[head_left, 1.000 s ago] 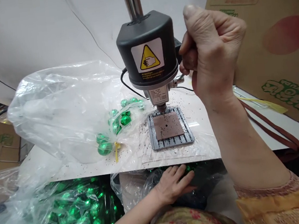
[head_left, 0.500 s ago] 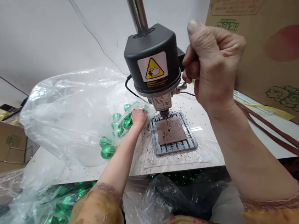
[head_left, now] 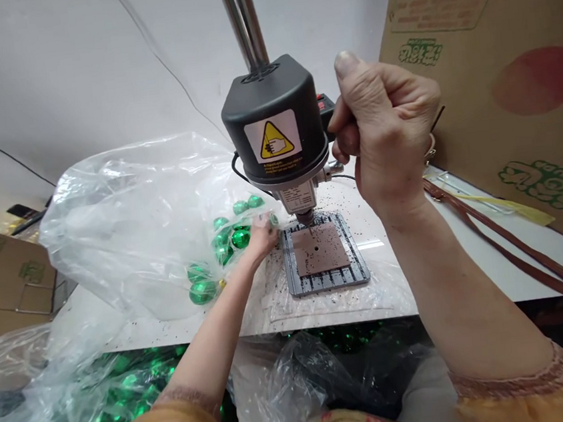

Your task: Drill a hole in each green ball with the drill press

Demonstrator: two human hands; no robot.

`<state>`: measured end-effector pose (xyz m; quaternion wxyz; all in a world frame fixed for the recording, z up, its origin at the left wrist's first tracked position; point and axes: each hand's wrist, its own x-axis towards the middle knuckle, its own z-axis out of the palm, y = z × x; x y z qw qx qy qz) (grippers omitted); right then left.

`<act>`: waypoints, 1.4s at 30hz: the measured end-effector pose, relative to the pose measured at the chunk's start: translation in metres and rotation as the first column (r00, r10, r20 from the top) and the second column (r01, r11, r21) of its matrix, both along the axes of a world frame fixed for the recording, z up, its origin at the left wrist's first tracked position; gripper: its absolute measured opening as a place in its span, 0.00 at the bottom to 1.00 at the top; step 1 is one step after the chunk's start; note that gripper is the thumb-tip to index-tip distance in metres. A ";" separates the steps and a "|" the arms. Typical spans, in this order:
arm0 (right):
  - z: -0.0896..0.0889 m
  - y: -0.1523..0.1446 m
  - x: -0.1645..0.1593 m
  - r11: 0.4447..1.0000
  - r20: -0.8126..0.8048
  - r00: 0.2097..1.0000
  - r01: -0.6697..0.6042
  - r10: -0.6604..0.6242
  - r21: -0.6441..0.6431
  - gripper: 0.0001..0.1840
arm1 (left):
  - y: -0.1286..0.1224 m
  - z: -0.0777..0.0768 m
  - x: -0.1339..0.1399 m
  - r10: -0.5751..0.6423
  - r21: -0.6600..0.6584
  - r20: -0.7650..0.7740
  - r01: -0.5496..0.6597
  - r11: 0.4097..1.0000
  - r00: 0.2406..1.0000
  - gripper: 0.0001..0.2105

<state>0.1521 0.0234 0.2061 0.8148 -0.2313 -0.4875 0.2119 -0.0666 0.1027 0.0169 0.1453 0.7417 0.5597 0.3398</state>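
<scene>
My right hand [head_left: 389,136] is closed in a fist beside the drill press [head_left: 273,128], around its feed handle, which the fingers hide. My left hand [head_left: 262,234] reaches to the mouth of a clear plastic bag [head_left: 126,220]. Its fingers are curled on a shiny green ball [head_left: 273,220], partly covered by film. Several more green balls [head_left: 240,237] lie left of that hand, on and under the plastic. Beneath the drill chuck [head_left: 306,218], a brown square board [head_left: 320,250] with a dark hole rests on the slotted metal base [head_left: 329,281]. Nothing stands on the board.
Dark shavings litter the base and white table [head_left: 401,292]. A large cardboard box [head_left: 489,82] stands at right, with a brown strap [head_left: 506,241] before it. Another box [head_left: 7,280] is at left. Bagged green balls [head_left: 134,387] lie below the table's front edge.
The view has shifted slightly. My left hand has turned a little at the bag mouth, its fingers now at a green ball. My right fist keeps its place beside the drill press.
</scene>
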 end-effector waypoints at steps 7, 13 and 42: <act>-0.001 0.001 0.001 1.000 0.011 1.000 0.017 -0.017 -0.004 0.29 | -0.078 0.010 -0.018 0.029 0.026 -0.048 -0.028 0.999 0.998 0.21; 0.000 -0.001 0.001 1.000 0.003 1.000 0.009 -0.009 -0.027 0.31 | -0.121 0.019 0.010 0.000 -0.243 0.645 0.205 0.948 0.764 0.26; -0.004 -0.003 0.001 1.000 0.026 0.999 0.028 -0.028 -0.003 0.28 | -0.092 0.005 0.053 -0.088 -0.063 0.222 0.104 0.993 0.971 0.21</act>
